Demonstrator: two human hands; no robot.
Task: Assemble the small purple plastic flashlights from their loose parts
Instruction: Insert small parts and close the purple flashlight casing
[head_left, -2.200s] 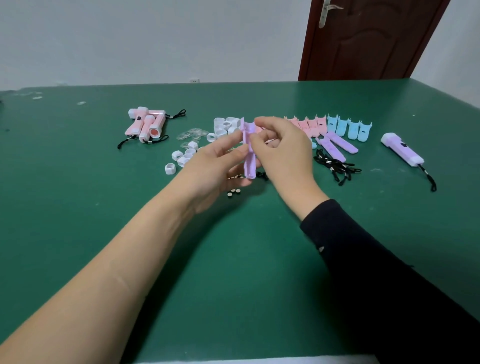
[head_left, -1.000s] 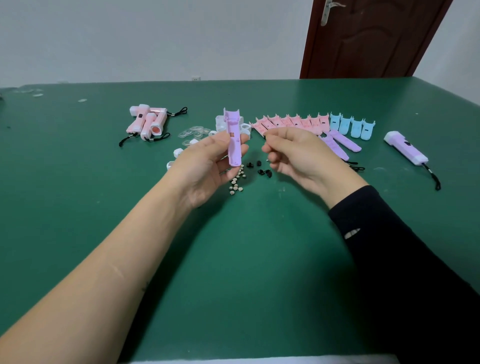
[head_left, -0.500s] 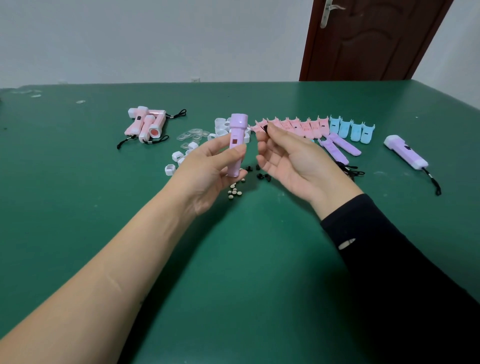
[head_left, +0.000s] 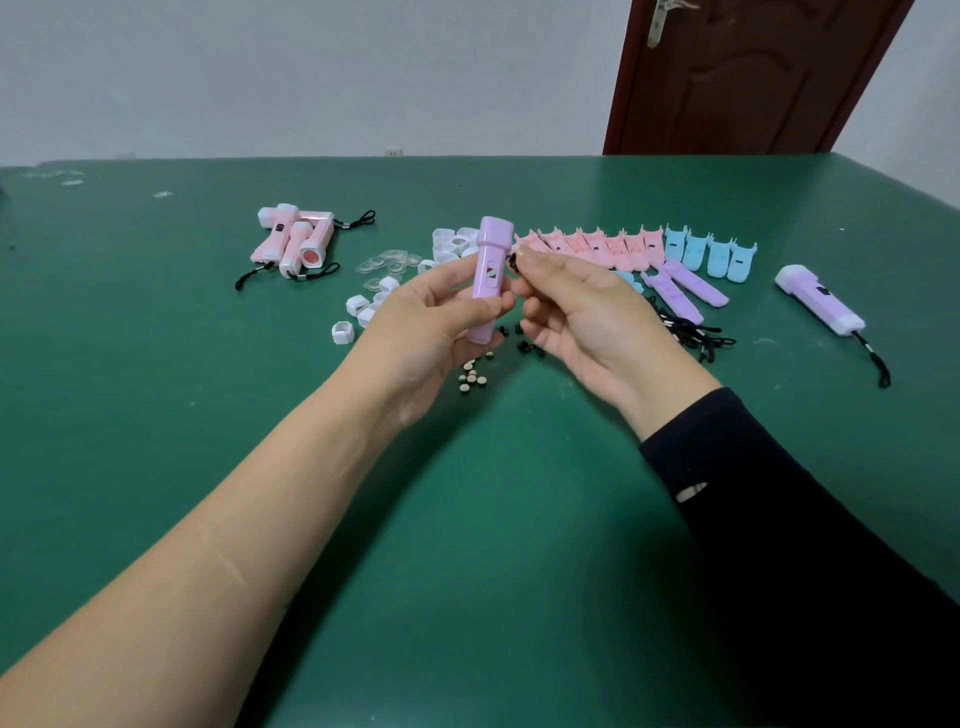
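The purple flashlight body (head_left: 488, 280) is held upright above the middle of the green table (head_left: 467, 519). The left hand (head_left: 426, 332) grips its lower part with curled fingers and thumb. Just beside its side window, the right hand (head_left: 582, 312) pinches a small black piece (head_left: 515, 264), probably the switch. One finished purple flashlight (head_left: 821, 306) lies at the far right. Two purple shells (head_left: 685, 291), white caps (head_left: 358, 312), clear lenses (head_left: 389, 265), button cells (head_left: 472, 376) and black cords (head_left: 691, 338) still wait, so most of the work seems left.
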